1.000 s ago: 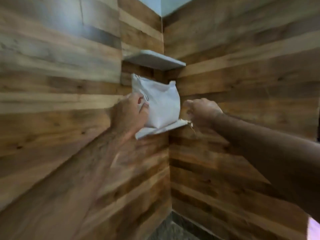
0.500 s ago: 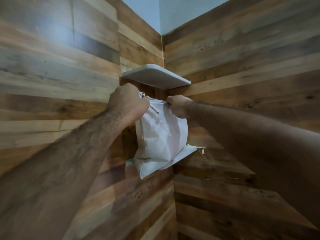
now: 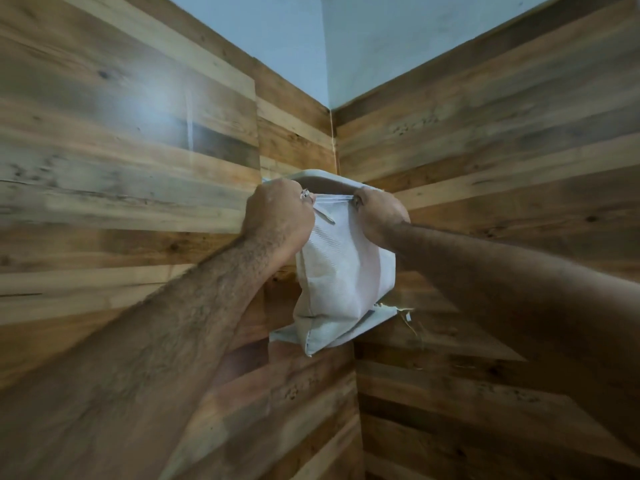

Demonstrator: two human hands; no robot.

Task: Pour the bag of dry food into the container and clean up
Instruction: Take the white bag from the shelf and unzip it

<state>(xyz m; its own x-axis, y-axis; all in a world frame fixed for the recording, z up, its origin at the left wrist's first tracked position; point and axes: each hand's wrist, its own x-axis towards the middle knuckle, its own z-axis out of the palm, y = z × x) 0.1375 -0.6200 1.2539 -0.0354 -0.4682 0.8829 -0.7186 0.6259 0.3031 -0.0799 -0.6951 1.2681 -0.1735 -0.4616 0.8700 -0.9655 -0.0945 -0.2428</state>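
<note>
Hands both pinch the top corners of the white woven-fabric bag point(image 3: 343, 271) sitting on the lower white corner shelf point(image 3: 377, 320), left hand point(image 3: 277, 220) and right hand point(image 3: 379, 216) curled tight; I'd lift evenly, clearing the upper white shelf point(image 3: 322, 176).
</note>
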